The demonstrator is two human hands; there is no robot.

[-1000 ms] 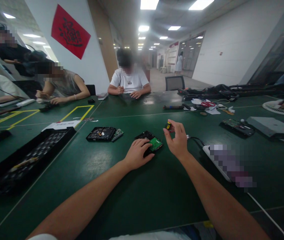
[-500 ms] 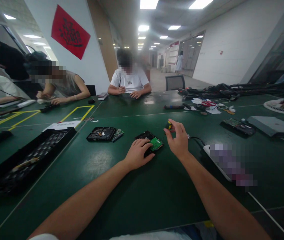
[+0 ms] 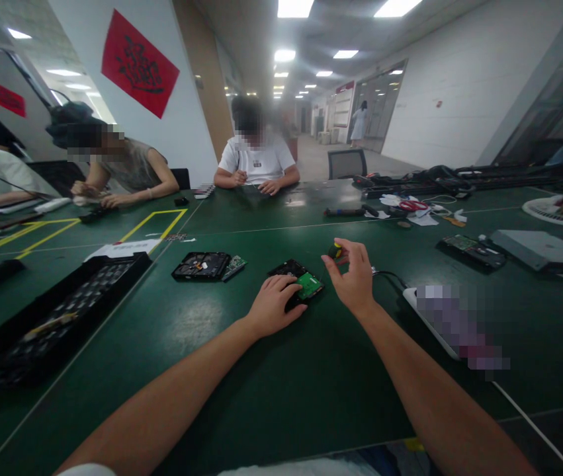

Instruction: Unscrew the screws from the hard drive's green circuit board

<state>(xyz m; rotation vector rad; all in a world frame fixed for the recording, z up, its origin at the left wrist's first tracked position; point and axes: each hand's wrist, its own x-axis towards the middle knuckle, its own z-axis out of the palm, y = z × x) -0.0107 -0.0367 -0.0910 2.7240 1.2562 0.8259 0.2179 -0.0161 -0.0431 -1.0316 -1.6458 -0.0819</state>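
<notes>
A hard drive (image 3: 311, 289) with a green circuit board lies on the green table in front of me. My left hand (image 3: 275, 305) grips it from the left, fingers over its top and thumb along the near side, covering part of it. My right hand (image 3: 353, 274) pinches the black and yellow handle of a screwdriver (image 3: 334, 250) between thumb and fingers. The screwdriver's thin shaft points down to the right part of the board; its tip is too small to make out. Left of the drive sits another hard drive (image 3: 202, 266) beside a loose circuit board (image 3: 234, 268).
A long black tray (image 3: 57, 317) occupies the left side. To the right are a white power strip (image 3: 433, 324) with a cable, another drive (image 3: 472, 252) and a grey box (image 3: 544, 250). Scissors (image 3: 414, 205) and papers lie farther back. Co-workers sit across the table.
My right hand's fingers have shifted slightly around the screwdriver handle. My left hand and the hard drive stay put. A standing person at far left has moved mostly out of view.
</notes>
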